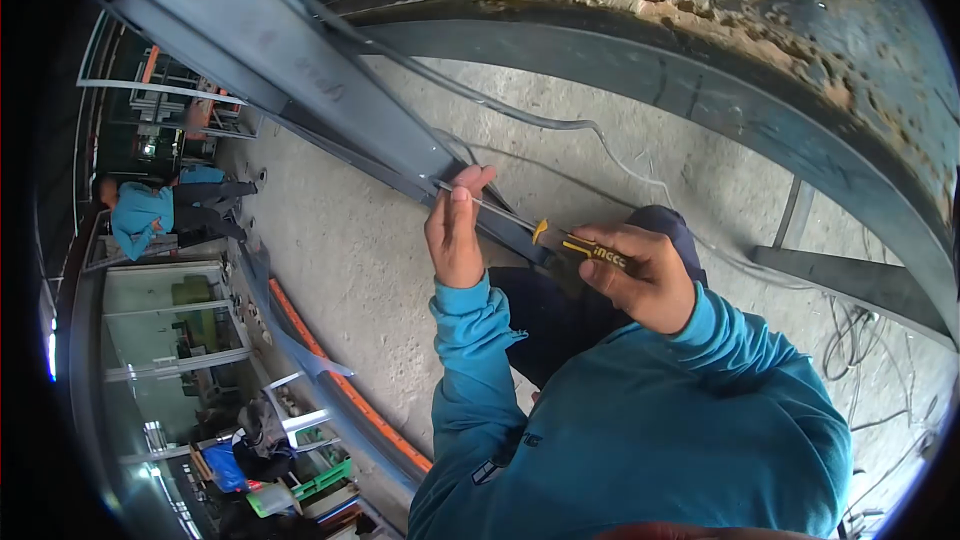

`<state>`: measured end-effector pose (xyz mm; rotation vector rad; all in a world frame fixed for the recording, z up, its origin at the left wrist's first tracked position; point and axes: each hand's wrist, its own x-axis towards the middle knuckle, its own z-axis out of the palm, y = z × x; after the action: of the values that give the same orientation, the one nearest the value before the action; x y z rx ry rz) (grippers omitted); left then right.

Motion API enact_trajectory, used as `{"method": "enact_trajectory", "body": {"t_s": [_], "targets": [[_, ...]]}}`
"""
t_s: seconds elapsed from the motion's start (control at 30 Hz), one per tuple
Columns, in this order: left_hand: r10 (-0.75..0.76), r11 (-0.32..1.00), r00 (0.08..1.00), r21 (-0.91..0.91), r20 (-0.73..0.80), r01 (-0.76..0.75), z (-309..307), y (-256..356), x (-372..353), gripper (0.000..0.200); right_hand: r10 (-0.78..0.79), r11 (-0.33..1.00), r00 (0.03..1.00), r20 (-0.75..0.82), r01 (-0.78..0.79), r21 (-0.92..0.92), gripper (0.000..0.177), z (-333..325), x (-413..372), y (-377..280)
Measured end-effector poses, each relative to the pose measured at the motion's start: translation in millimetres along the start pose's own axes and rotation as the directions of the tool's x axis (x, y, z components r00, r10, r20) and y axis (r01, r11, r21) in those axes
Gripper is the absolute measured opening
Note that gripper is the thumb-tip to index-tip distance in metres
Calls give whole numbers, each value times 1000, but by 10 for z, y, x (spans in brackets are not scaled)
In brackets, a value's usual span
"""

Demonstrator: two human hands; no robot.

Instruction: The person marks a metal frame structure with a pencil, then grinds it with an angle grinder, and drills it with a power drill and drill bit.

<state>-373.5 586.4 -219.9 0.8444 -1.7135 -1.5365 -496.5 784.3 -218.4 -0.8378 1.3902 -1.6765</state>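
My right hand is closed around the black and yellow handle of a screwdriver. Its thin shaft slants up and left to a grey metal profile. Near the tip, the fingers of my left hand pinch the shaft, close against the profile's lower edge. The tip itself is right at the profile, partly covered by my fingers. Behind both hands, the profile runs on down past my knees.
A worn-topped workbench with a grey metal edge spans the upper right. A grey cable hangs beneath it, and more cables lie on the floor. Another person stands far left, near glazed frames and an orange strip.
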Motion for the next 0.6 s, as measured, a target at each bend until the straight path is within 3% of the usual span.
{"method": "enact_trajectory", "body": {"t_s": [0.03,0.1,0.2,0.53,0.6], "targets": [[-14,998,998,61,54,10,-47,-30,3,49,13,1000,1000,0,-13,5,34,-29,15,34],[5,999,998,36,70,-8,-56,-55,12,49,-157,986,987,24,158,-55,34,-68,47,100],[25,1000,998,-6,55,-25,-34,-59,25,49,-180,982,983,30,181,-42,34,-89,86,155],[10,999,1000,-38,22,-9,6,-15,21,49,-204,976,977,56,207,-61,33,-55,94,165],[37,997,999,-68,-2,-37,18,-59,34,47,-93,995,994,49,91,43,34,-15,83,126]]}}
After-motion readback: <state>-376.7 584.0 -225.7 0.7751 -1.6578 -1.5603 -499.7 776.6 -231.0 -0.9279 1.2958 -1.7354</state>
